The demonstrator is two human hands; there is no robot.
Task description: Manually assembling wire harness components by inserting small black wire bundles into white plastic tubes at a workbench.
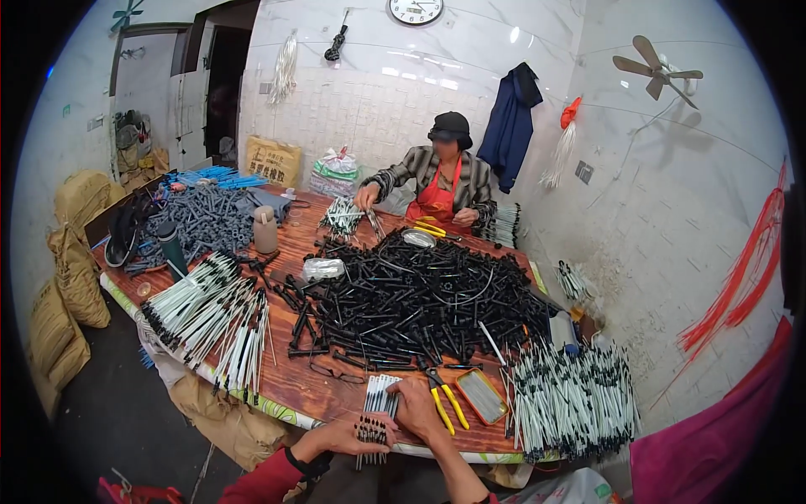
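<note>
At the near edge of the wooden tabletop, holding one small bundle of thin white rods with black tips: left hand cupping it from below, grip closed around the black-tipped ends; right hand pressing on its upper right side, fingers curled over the rods. Bundle lying half over the tabletop's edge, touching both hands.

Just right of the right hand, lying flat: one pair of pliers with yellow handles, and one shallow orange tray, rectangular, holding thin pale pieces. Spreading across the middle: one big heap of black plastic parts, tangled, short and stick-like, too many for counting. Resting at the right edge: one dense stack of white rods with dark ends. Fanning out on the left: two more stacks of the same rods, side by side. Farther left: one pile of grey parts and one tan bottle standing upright.

Sitting at the far end: one other person in a dark hat and red apron, handling another rod bundle. Hanging on the tiled wall: one round clock, one blue jacket, one fan.
</note>
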